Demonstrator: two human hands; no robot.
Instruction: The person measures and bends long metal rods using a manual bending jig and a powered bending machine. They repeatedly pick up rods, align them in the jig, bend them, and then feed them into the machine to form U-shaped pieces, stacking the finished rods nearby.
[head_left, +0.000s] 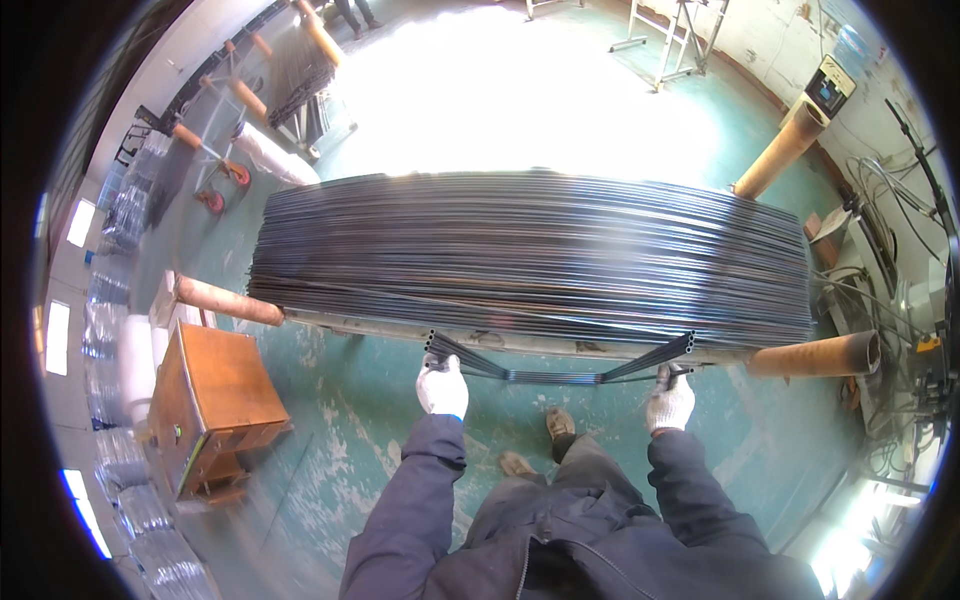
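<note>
A bundle of thin black bent tubes [555,377] spans the gap between my two hands, its open round ends pointing up and outward on both sides. My left hand [442,387], in a white knit glove, is closed around the bundle's left end. At the right end, my right hand [670,400], gloved the same way, grips the tubes with its fingers curled. Just beyond the bundle lies a wide stack of long dark straight rods [530,255], resting lengthwise across a low rack [590,347]. The parts of the tubes inside my palms are hidden.
Cardboard-covered posts stand at the rack's corners, including a near left post [230,298] and a near right post [815,355]. A wooden cabinet [220,400] is at the left. Hoses and cables [880,190] hang by the right wall, near a water dispenser [832,85].
</note>
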